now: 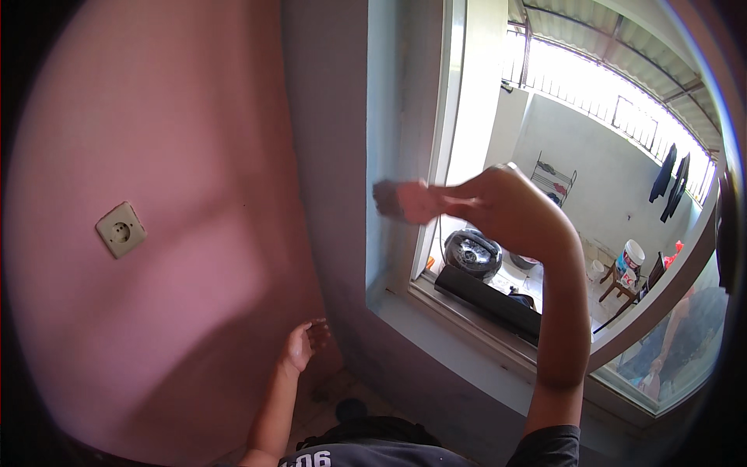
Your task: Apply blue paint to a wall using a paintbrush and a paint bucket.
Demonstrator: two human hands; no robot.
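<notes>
My right hand (490, 196) is closed around the handle of a brush (406, 202), raised in front of the window. The brush has a pinkish body and a dark bristle end, both blurred. Its bristles point left and overlap the pale blue side wall of the window recess (385, 140); whether they touch it I cannot tell. Lower down, my left hand (305, 344) hangs near the corner between the pink wall and the grey wall. Its fingers are loosely bent and apart, and it holds nothing.
A white socket (120, 230) is fixed to the pink wall (179, 117). The white window frame (451, 86) borders the recess, above a grey sill (397, 315). Past it are a long black object (486, 305), a dark round shiny thing (472, 253), a bucket on a stool (632, 255) and hanging dark clothes (675, 183).
</notes>
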